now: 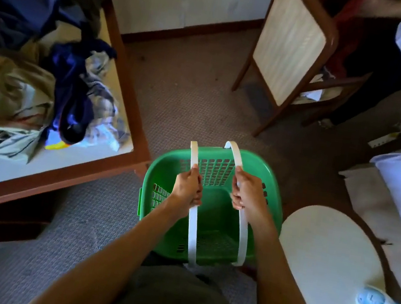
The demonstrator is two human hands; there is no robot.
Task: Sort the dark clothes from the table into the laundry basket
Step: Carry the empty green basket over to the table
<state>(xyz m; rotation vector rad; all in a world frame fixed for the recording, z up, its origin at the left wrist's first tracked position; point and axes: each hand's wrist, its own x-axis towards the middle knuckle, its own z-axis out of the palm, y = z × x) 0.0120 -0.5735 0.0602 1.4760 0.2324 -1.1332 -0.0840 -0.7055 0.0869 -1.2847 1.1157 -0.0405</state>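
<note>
— Holding it by both handles, are they? Why two hands for an empty basket?

— Balance, I'd judge. The left hand has its fingers wrapped tight round one white plastic strap handle, the right hand is closed the same way round the other white strap handle, and the green perforated plastic laundry basket hangs level between them, just in front of the person's body above the grey-brown carpet.

— Anything in it yet?

— Nothing I can see; the slotted bottom shows bare.

— And the clothes?

— On the wooden-framed table with the pale top, to the left. A crumpled navy-blue garment lies in the middle of the heap, touching a beige crumpled garment on one side and a pale checked cloth on the other. More dark cloth is piled farther back, too shadowed to tell apart.

— So the sorting has not begun?

— It looks that way. The basket is near the table's corner, probably so it can be set down within reach of the heap, freeing the hands to pick.
</note>
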